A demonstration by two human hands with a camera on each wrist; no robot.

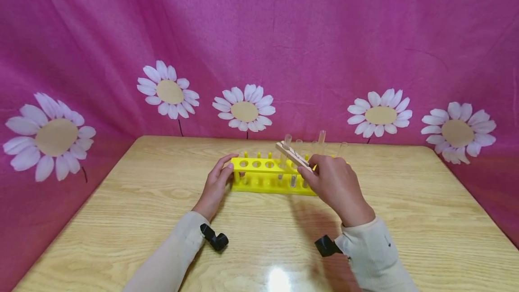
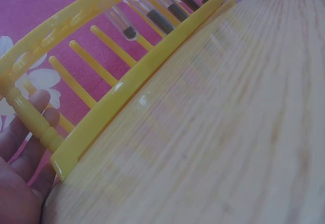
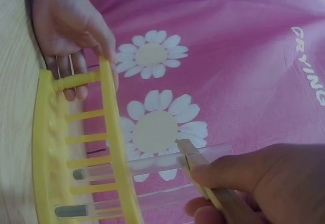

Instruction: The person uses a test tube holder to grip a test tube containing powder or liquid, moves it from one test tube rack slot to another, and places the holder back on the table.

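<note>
A yellow test tube rack (image 1: 259,188) stands on the table, its left end held by my left hand (image 1: 211,193), with the thumb at the top bar and fingers around the end post (image 3: 76,81). My right hand (image 1: 340,188) pinches a wooden test tube clamp (image 3: 189,153) over the rack. The clamp's jaws are around the upper part of a clear test tube (image 1: 287,139). This tube passes through a rack hole, and its dark-filled bottom (image 2: 130,32) hangs above the base. Other test tubes (image 2: 160,21) with dark contents stand to its right, partly hidden by my right hand.
Several holes and pegs (image 1: 258,155) at the rack's left side hold no tubes. The wooden table (image 1: 121,202) reaches back to a pink cloth (image 1: 259,35) printed with white flowers. Black wrist devices (image 1: 215,238) sit at both sleeves.
</note>
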